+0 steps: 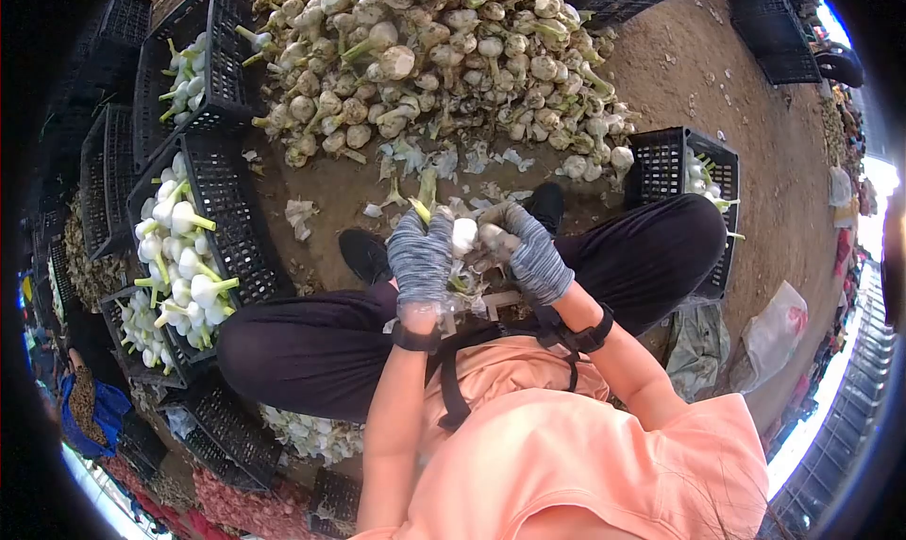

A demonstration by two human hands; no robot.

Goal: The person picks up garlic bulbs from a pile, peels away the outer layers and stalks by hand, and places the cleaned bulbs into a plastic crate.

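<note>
The curled left hand (420, 255) held white garlic (463, 237) at its right, beside the bent right hand (532, 252), whose hold was unclear.

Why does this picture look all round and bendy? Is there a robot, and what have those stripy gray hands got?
No robot here! A person wears a camera on their head. It looks down, so this one picture shows what lies below and in front of them, curved with dark corners. Both hands wear gray gloves. The left hand holds a white garlic bulb. The right hand is right beside it; I can't tell whether it grips anything. In front, on the brown ground, is a big heap of garlic, with scraps of pale skin nearer. On the person's left, a black crate holds cleaner white bulbs with short green stems.
</note>
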